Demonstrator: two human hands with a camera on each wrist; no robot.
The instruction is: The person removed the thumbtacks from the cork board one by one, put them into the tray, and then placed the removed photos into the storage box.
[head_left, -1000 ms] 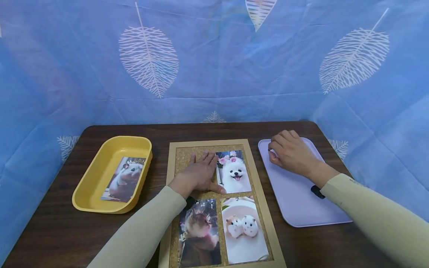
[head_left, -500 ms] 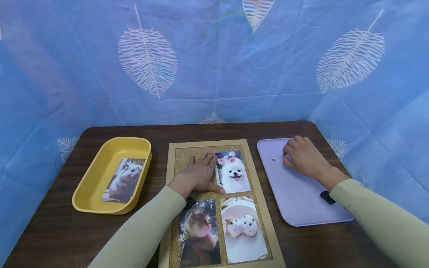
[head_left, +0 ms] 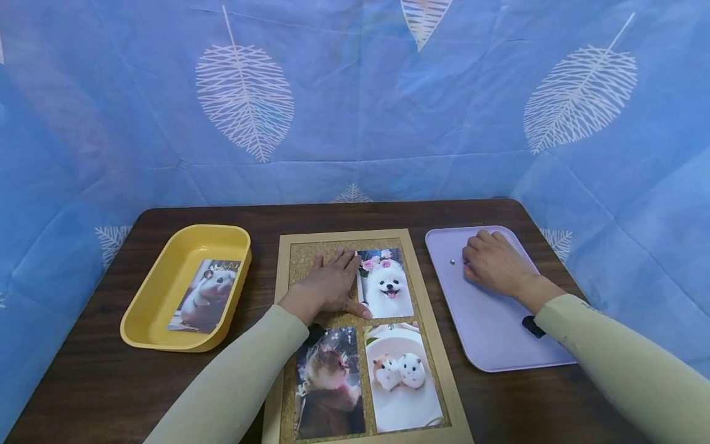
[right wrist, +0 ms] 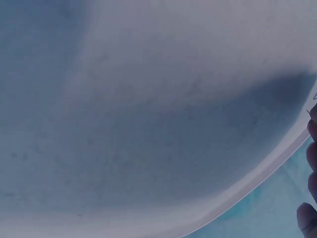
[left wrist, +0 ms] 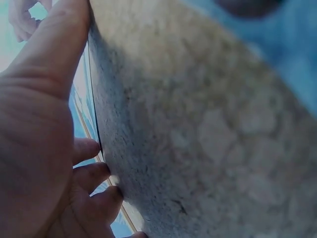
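Observation:
My left hand lies flat on the wood-framed cork board, its fingertips and thumb at the left side of the white dog photo. Below are the two-hamster photo, with a small silver tack at its top edge, and a darker animal photo. In the left wrist view, cork fills most of the picture beside the palm. Over the lilac tray my right hand has bent fingers, their tips hidden in the head view. A small silver tack lies left of them.
A yellow basin on the left holds a photo of a crowned hamster. Everything stands on a dark wooden table. Behind it hangs a blue cloth with white leaf prints.
My right hand has shifted right over the tray, uncovering the silver tack, and its fingers now bend further down. My left hand stays in place on the board.

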